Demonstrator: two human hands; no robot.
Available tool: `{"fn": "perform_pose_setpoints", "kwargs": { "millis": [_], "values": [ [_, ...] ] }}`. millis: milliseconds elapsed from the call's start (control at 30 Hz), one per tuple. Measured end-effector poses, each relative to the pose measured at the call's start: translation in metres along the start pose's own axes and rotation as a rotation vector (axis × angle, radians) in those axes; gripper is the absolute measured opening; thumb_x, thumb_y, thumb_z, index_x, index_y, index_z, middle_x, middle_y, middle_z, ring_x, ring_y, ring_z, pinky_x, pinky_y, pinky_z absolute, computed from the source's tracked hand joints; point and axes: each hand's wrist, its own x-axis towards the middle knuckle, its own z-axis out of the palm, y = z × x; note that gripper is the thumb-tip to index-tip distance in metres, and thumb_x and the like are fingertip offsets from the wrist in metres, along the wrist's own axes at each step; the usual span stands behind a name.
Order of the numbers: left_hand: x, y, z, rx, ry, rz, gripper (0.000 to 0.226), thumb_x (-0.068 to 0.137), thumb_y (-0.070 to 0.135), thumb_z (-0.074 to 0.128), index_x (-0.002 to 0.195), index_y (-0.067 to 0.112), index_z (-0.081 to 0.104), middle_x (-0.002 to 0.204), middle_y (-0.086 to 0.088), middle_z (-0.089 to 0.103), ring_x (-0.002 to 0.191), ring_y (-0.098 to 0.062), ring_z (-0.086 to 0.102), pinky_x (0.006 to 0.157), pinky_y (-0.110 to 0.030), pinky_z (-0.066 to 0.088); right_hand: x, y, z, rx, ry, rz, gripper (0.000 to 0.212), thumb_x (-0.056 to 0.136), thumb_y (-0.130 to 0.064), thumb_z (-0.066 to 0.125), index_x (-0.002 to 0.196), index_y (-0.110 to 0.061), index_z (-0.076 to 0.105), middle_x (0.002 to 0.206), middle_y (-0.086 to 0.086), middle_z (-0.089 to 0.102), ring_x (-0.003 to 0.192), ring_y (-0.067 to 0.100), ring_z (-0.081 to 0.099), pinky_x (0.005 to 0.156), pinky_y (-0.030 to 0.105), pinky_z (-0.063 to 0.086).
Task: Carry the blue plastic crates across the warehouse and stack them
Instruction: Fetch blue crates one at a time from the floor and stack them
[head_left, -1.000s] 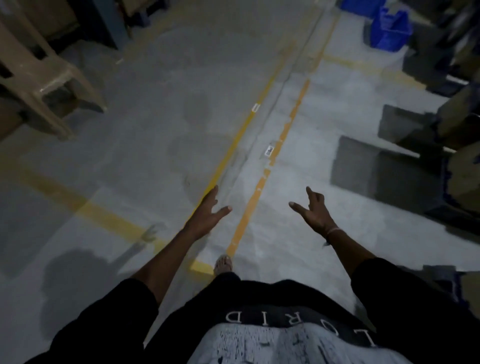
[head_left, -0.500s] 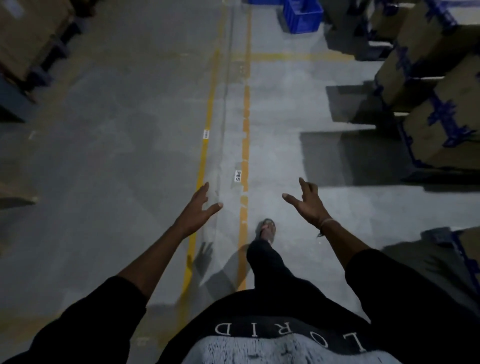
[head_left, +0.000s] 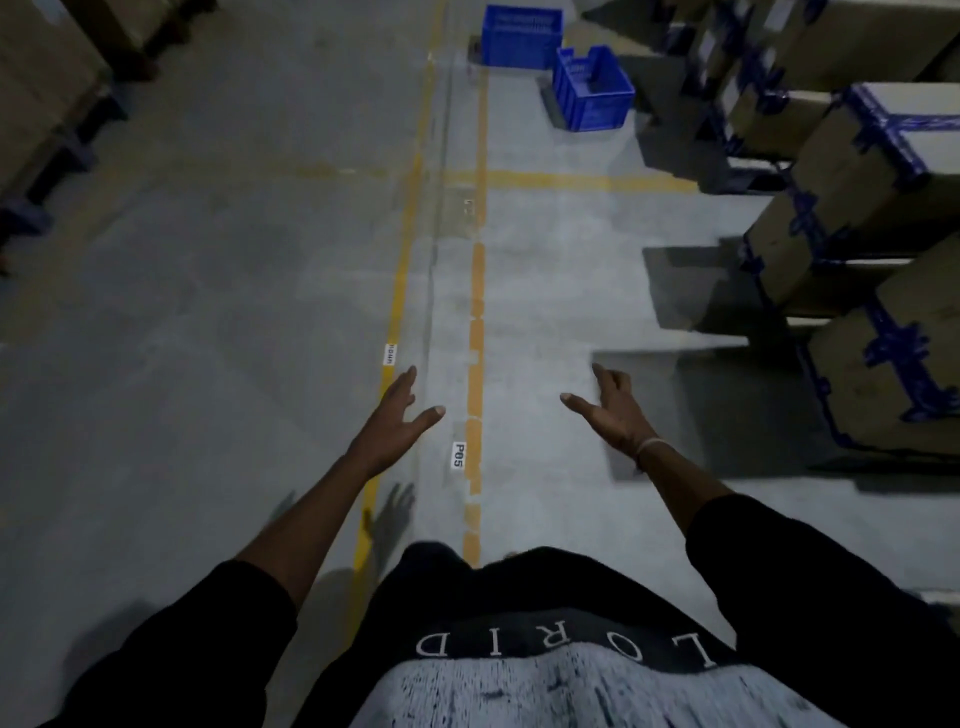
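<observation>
While both hands' grip is spread, empty | left hand (head_left: 397, 421) | right hand (head_left: 610, 413) | blue crates (head_left: 592, 88) far ahead, well apart

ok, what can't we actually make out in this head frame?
- Far blue crate: top cut off by the frame's upper edge; contents not visible.
- Near blue crate: inside too small and dim to tell if it is empty.
- Small floor label on the yellow line: text too small and blurred.
- Feet: hidden under the black shirt.
- Cardboard boxes at right: cropped by the right edge; count unclear.
- Left hand and right hand: open, empty.
</observation>
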Motion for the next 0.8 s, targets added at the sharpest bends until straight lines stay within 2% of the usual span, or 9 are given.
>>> {"fn": "perform_pose_setpoints", "kwargs": {
  "millis": [300, 467, 600, 700, 800],
  "values": [
    [0.223, 0.027, -0.082, 0.07, -0.067, 0.021, 0.095, 0.086, 0.061, 0.067, 0.161, 0.035, 0.015, 0.169, 0.009, 0.012, 0.148, -0.012, 0.032, 0.117, -0.044, 0.038, 0.2, -0.081, -0.014, 0.017, 0.038, 0.045, 0.094, 0.081, -0.059, 0.069, 0.154, -0.016, 0.026, 0.154, -0.003, 0.018, 0.135, 0.021, 0.039, 0.111, 0.032, 0.032],
    [0.355, 0.053, -0.147, 0.07, -0.109, 0.015, 0.095, 0.086, 0.06, 0.068, 0.161, 0.035, 0.015, 0.169, 0.009, 0.011, 0.148, -0.013, 0.032, 0.116, -0.044, 0.038, 0.306, -0.127, -0.013, 0.072, 0.089, 0.117, 0.099, 0.078, -0.064, 0.068, 0.153, -0.016, 0.026, 0.153, -0.003, 0.018, 0.133, 0.027, 0.044, 0.11, 0.039, 0.037],
    [0.457, 0.086, -0.201, 0.151, -0.191, 0.064, 0.1, 0.082, 0.064, 0.069, 0.161, 0.033, 0.016, 0.169, 0.009, 0.009, 0.149, -0.014, 0.032, 0.117, -0.045, 0.037, 0.387, -0.172, -0.018, 0.123, 0.146, 0.125, 0.106, 0.072, -0.072, 0.067, 0.154, -0.019, 0.025, 0.155, -0.004, 0.014, 0.137, 0.03, 0.041, 0.111, 0.047, 0.038],
    [0.511, 0.109, -0.229, 0.2, -0.231, 0.089, 0.1, 0.081, 0.068, 0.068, 0.16, 0.039, 0.014, 0.169, 0.014, 0.006, 0.149, -0.012, 0.031, 0.117, -0.046, 0.037, 0.427, -0.198, -0.024, 0.176, 0.185, 0.133, 0.105, 0.072, -0.07, 0.068, 0.153, -0.018, 0.026, 0.154, -0.005, 0.015, 0.136, 0.029, 0.042, 0.109, 0.047, 0.04],
    [0.575, 0.135, -0.249, 0.21, -0.249, 0.121, 0.093, 0.086, 0.06, 0.068, 0.16, 0.04, 0.015, 0.169, 0.014, 0.005, 0.149, -0.012, 0.031, 0.116, -0.044, 0.039, 0.483, -0.221, -0.035, 0.213, 0.219, 0.151, 0.111, 0.068, -0.074, 0.068, 0.153, -0.018, 0.026, 0.153, -0.007, 0.015, 0.136, 0.028, 0.041, 0.109, 0.046, 0.041]
  ]
}}
